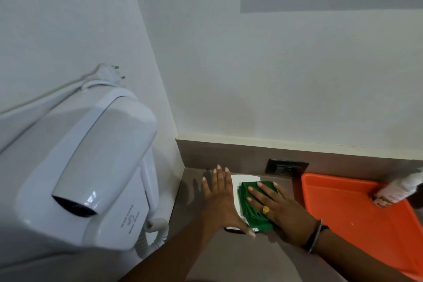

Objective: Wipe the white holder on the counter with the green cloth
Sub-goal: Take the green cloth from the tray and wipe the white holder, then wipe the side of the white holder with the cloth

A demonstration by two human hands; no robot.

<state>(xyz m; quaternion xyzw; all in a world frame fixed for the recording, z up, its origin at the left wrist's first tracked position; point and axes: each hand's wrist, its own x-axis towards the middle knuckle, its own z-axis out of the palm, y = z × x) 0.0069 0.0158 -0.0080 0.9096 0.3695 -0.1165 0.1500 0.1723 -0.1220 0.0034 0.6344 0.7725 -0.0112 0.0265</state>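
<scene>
A flat white holder (pixel 238 192) lies on the grey-brown counter (pixel 240 256) near the back corner. A folded green cloth (pixel 248 207) rests on its right part. My right hand (pixel 278 209), wearing a gold ring, presses flat on the cloth with fingers spread. My left hand (pixel 220 199) lies flat on the holder's left side, fingers extended and apart, thumb near the holder's front edge. Most of the holder is hidden under the hands and cloth.
An orange tray (pixel 357 220) sits right of the cloth with a bottle (pixel 398 188) lying in its far corner. A black wall socket (pixel 286 167) is in the backsplash behind. A white wall-mounted hair dryer (pixel 91 171) with coiled cord juts out at left.
</scene>
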